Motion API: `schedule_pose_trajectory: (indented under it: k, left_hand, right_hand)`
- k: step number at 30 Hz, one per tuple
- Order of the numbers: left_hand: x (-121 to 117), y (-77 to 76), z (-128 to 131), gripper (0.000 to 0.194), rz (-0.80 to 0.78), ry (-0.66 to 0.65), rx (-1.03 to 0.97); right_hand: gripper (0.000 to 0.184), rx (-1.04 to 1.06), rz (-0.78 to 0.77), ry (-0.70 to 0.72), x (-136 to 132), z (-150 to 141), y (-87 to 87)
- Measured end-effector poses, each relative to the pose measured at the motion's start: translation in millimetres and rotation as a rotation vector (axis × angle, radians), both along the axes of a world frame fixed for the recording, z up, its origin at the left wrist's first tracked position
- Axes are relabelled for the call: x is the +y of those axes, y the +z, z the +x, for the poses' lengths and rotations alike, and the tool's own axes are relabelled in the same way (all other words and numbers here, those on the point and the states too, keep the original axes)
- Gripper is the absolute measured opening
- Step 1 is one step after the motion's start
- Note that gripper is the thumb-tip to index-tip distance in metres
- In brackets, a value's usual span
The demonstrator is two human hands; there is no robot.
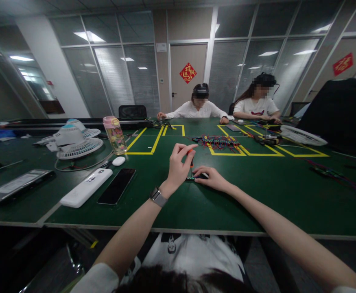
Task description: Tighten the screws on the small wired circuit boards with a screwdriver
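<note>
My left hand (178, 167), with a watch on its wrist, pinches the red-orange handle of a screwdriver (191, 162). The tool stands nearly upright, its thin shaft pointing down. Under its tip lies a small circuit board (190, 178) on the green table. My right hand (212, 178) is bent low over the board's right end, fingers closed on it and steadying it against the tabletop. A small dark part shows beneath those fingers; its kind is unclear. Just beyond my hands lies a tangled heap of red and blue wires (217, 142).
To my left are a black phone (116, 186), a white power bank-like case (86, 188), a white round case (118, 161), a bottle (115, 136) and a fan (77, 142). Yellow tape marks the green table (153, 219). Two people sit opposite. More wired boards (327, 171) lie right.
</note>
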State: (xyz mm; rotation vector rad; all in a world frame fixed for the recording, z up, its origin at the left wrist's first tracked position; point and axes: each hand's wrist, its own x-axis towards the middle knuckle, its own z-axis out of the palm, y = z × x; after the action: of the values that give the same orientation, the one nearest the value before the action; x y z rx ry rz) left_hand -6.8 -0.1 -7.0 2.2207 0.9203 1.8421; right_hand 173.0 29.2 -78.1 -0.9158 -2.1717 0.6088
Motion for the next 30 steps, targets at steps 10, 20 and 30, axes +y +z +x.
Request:
schedule_pose_trajectory:
  k: [10, 20, 30]
  left_hand:
    - [-1.8, 1.7, -1.9, 0.030, -0.032, -0.039, 0.005]
    - [-2.0, 1.3, -0.9, 0.025, 0.001, -0.029, 0.030]
    - [-1.2, 0.6, -0.5, 0.033, -0.018, -0.060, 0.053]
  right_hand:
    - [0.011, -0.006, -0.005, -0.015, 0.7, -0.1, -0.5]
    - [0.011, 0.011, -0.011, -0.006, -1.7, -0.5, 1.5]
    - [0.011, 0.001, -0.001, -0.003, 1.2, 0.2, -1.7]
